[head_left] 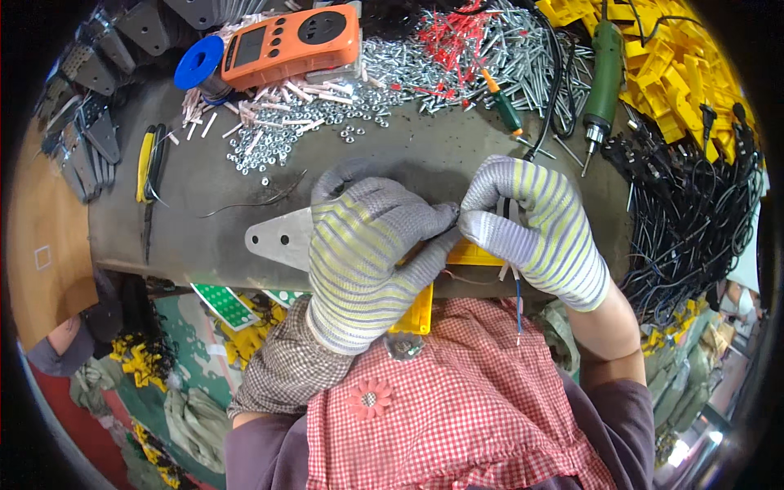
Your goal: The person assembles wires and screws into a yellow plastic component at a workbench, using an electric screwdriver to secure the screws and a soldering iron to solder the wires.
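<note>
At the centre of the frame both gloved hands meet over the near edge of the grey bench (204,204): the left hand (367,253) is clenched around a yellow plastic part (418,314) that shows below its palm and beside its fingers, while the right hand (535,229) pinches thin wires (516,298) at the fingertips, their loose ends hanging down over the red checked apron (457,416). Just left of the left hand lies a flat metal bracket (278,238) — partly covered by the glove. Further up the frame sit an orange meter (290,42), a blue spool (198,63), a heap of screws (490,65) and a green electric screwdriver (603,82) — with yellow parts (678,73) piled in the upper right.
</note>
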Demonstrator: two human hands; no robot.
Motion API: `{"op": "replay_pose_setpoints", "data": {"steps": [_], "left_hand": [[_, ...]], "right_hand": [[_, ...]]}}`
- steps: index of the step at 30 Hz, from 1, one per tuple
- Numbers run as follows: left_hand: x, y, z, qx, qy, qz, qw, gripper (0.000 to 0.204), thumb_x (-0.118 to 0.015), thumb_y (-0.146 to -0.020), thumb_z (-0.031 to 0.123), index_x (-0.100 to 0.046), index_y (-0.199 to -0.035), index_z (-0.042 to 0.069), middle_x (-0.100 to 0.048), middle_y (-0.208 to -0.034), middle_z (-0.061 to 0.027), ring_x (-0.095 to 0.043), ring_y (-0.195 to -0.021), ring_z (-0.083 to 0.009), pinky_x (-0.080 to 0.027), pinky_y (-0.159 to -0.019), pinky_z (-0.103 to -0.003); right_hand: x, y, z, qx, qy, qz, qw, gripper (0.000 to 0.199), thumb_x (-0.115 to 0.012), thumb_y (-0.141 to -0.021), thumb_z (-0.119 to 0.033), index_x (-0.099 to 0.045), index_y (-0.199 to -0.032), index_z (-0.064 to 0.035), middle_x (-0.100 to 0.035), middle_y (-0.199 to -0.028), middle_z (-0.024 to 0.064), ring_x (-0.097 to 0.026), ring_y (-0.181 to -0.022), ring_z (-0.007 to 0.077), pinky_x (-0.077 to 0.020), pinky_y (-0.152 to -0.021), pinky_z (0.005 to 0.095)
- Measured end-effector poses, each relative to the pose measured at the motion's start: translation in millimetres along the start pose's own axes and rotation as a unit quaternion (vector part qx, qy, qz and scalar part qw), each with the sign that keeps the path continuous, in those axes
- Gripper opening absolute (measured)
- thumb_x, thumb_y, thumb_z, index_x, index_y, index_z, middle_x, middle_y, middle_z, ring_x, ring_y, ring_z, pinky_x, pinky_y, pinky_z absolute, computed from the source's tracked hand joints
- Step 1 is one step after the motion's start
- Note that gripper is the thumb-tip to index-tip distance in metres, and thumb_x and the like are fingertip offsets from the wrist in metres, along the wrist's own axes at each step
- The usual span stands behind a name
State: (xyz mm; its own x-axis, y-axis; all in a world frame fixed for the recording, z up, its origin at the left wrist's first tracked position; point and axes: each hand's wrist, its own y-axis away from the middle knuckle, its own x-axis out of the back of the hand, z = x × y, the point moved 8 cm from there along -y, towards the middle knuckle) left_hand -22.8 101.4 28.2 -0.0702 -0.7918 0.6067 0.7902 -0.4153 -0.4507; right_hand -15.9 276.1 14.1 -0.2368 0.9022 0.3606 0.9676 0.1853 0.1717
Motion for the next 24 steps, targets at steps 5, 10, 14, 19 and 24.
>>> {"op": "replay_pose_setpoints", "data": {"steps": [5,10,14,19,24], "left_hand": [[1,-3,-7,0.061,0.087,-0.048,0.993,0.014,-0.085,-0.083,0.013,-0.079,-0.095,0.010,-0.071,-0.088,-0.0055,-0.069,-0.086,-0.0243,-0.051,-0.089,-0.042],[-9,0,-15,0.116,0.225,-0.066,0.965,0.013,-0.082,-0.086,0.004,-0.075,-0.097,0.006,-0.070,-0.091,-0.0058,-0.066,-0.084,-0.0176,-0.052,-0.076,-0.033],[-5,0,-14,0.113,0.185,-0.072,0.974,0.014,-0.082,-0.087,0.003,-0.074,-0.097,0.006,-0.070,-0.093,-0.0053,-0.065,-0.084,-0.0161,-0.052,-0.077,-0.032],[-8,0,-19,0.143,0.227,-0.076,0.960,0.015,-0.082,-0.086,0.002,-0.075,-0.098,0.005,-0.070,-0.093,-0.0057,-0.065,-0.083,-0.0163,-0.051,-0.076,-0.032],[-9,-2,-17,0.113,0.238,-0.084,0.961,0.015,-0.082,-0.085,0.000,-0.075,-0.098,0.004,-0.070,-0.093,-0.0064,-0.065,-0.083,-0.0170,-0.051,-0.075,-0.032]], "right_hand": [[40,57,-18,0.298,0.234,0.103,0.920,0.013,-0.075,-0.079,-0.005,-0.072,-0.091,-0.0095,-0.070,-0.098,0.0085,-0.070,-0.085,0.0296,-0.0560,-0.076,0.0377],[8,75,-17,0.395,0.237,-0.011,0.888,0.021,-0.081,-0.083,-0.013,-0.074,-0.102,-0.0155,-0.073,-0.110,0.0072,-0.073,-0.095,0.0308,-0.0576,-0.084,0.0470],[6,61,-16,0.362,0.115,-0.061,0.923,0.020,-0.080,-0.090,-0.017,-0.076,-0.109,-0.0153,-0.074,-0.115,0.0035,-0.072,-0.104,0.0311,-0.0568,-0.092,0.0497],[10,63,-15,0.369,0.093,-0.067,0.923,0.018,-0.074,-0.090,-0.011,-0.076,-0.108,-0.0163,-0.074,-0.116,0.0054,-0.071,-0.109,0.0324,-0.0554,-0.095,0.0531],[13,71,-7,0.372,0.167,-0.011,0.913,0.012,-0.080,-0.086,-0.016,-0.077,-0.098,-0.0165,-0.075,-0.113,0.0055,-0.073,-0.106,0.0299,-0.0576,-0.090,0.0482]]}}
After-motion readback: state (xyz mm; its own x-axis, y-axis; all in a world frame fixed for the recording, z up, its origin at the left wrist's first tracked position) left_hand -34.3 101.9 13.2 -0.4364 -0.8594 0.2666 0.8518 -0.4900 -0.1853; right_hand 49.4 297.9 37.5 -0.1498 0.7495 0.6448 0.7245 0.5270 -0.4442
